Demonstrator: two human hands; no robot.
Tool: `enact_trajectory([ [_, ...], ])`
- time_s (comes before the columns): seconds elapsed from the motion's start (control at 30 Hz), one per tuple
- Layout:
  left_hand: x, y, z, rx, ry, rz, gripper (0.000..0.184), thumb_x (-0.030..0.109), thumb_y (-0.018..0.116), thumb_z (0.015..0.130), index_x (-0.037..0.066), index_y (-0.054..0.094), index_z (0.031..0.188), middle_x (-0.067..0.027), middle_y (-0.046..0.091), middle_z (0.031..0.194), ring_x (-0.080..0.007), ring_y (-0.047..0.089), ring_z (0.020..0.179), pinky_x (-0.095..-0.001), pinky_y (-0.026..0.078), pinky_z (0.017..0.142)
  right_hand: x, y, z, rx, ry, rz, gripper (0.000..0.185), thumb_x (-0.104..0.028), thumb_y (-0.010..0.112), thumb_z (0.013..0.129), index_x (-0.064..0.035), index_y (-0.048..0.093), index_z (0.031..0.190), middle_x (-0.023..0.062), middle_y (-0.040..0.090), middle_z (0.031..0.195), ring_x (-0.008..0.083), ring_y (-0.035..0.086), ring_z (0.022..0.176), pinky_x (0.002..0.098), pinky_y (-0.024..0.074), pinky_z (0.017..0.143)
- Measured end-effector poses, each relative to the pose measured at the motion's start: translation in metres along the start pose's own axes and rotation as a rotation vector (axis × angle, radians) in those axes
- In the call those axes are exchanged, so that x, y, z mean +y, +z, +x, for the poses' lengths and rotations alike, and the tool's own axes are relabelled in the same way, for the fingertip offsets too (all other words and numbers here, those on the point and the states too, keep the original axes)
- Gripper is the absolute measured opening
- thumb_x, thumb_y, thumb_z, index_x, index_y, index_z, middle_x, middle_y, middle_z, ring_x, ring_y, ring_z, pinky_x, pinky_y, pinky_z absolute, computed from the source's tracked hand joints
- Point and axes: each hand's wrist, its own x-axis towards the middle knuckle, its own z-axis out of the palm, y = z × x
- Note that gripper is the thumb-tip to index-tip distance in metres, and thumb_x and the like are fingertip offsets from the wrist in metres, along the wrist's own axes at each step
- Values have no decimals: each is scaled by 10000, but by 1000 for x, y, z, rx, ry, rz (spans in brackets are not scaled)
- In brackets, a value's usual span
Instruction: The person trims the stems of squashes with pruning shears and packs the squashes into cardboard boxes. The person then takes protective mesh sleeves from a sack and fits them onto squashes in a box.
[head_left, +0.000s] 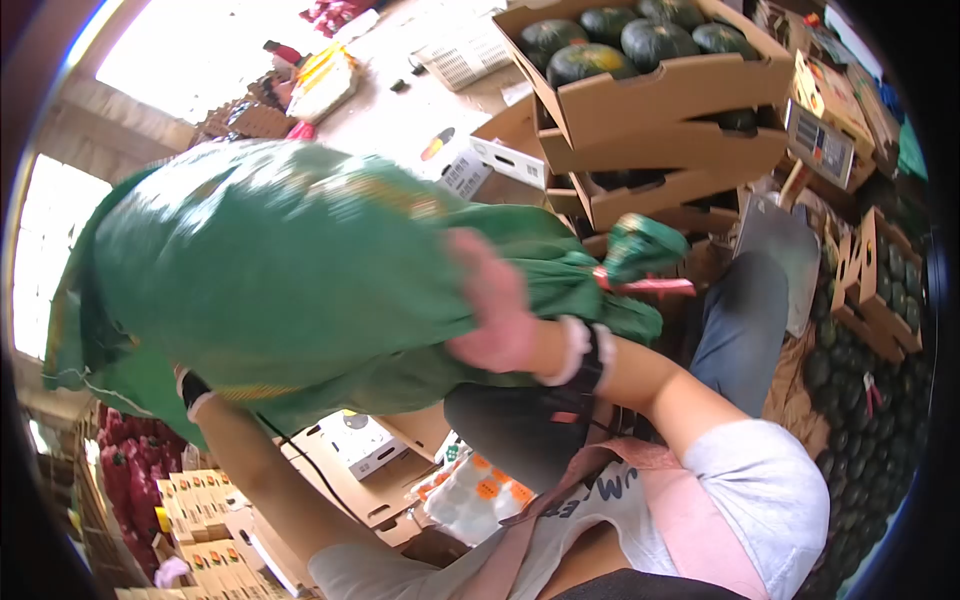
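A big, bulging green woven sack [290, 270] fills the middle and left of the head view, raised in front of my body. Its gathered neck, bound with a red-pink tie [645, 286], points to the right. My right hand [492, 305], in a pink glove and blurred by motion, is closed against the sack near that neck. The left arm [240, 450] reaches beneath the far left end of the sack; a dark band shows at the wrist, while the hand and fingers are hidden behind the sack.
Stacked cardboard boxes of dark green squashes [620, 65] stand at the upper right. More squashes [860, 430] are heaped along the right side. Red mesh sacks [135, 465] and stacked printed cartons [205, 505] are at lower left. Below the sack lies an open carton [375, 470].
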Motion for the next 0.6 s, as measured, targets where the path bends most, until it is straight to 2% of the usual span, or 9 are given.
enact_trajectory([
  [0.03,2,-1,-5,12,3,51,493,284,463,957,-12,388,1343,-165,443,1373,-285,450,1230,-408,363,1039,-6,21,6,-78,-24,120,741,-74,680,528,44,445,1221,261,464,1193,427,538,1025,444,480,850],
  [0.13,17,-5,-37,90,23,208,502,271,479,950,-15,378,1349,-174,432,1382,-292,441,1241,-415,358,1044,0,117,15,-130,136,290,675,-176,687,664,-4,455,1275,245,475,1233,423,440,1164,496,343,1021],
  [0.23,34,7,-98,82,104,384,513,259,495,942,-18,369,1355,-183,421,1392,-298,432,1253,-422,354,1050,20,140,7,-1115,387,-335,603,-265,596,795,-79,439,1347,227,467,1299,391,415,1226,608,197,1066],
  [0.3,14,7,-144,-357,598,598,542,252,569,886,75,392,1367,-171,473,1335,-296,432,1259,-447,318,1062,29,162,-32,-1270,359,-433,570,-292,511,852,-131,411,1389,192,447,1361,379,370,1284,670,114,1053],
  [0.37,-23,15,-178,-1044,822,687,599,246,644,830,168,415,1378,-160,524,1278,-295,431,1265,-473,283,1074,23,155,-83,-1256,97,-447,556,-317,497,855,-122,428,1371,143,434,1395,344,321,1336,596,146,1084],
  [0.43,-63,31,-220,-1549,239,623,620,495,512,870,188,397,1396,-129,473,1346,-329,368,1309,-657,116,1053,12,113,-131,-1218,-54,-154,510,-346,602,775,-136,561,1238,108,532,1288,304,424,1257,515,272,1049],
  [0.47,-89,28,-236,-1568,2,864,726,610,514,814,218,376,1410,-133,423,1393,-366,319,1334,-701,74,1031,8,90,-137,-1443,-20,65,414,-335,641,746,-125,639,1103,94,621,1128,278,550,1103,443,404,945],
  [0.5,-106,27,-245,-1577,98,1258,826,662,591,724,234,381,1398,-134,405,1408,-379,310,1334,-714,62,1025,14,63,-165,-1411,177,451,414,-294,650,744,-95,623,1106,99,641,1056,295,588,997,429,454,850],
  [0.6,-147,8,-249,-1452,249,1565,744,641,661,669,254,494,1282,-128,413,1401,-372,312,1335,-706,92,1029,24,-34,-171,-1305,758,717,308,-312,641,837,-53,654,1003,108,677,883,255,641,830,351,491,747],
])
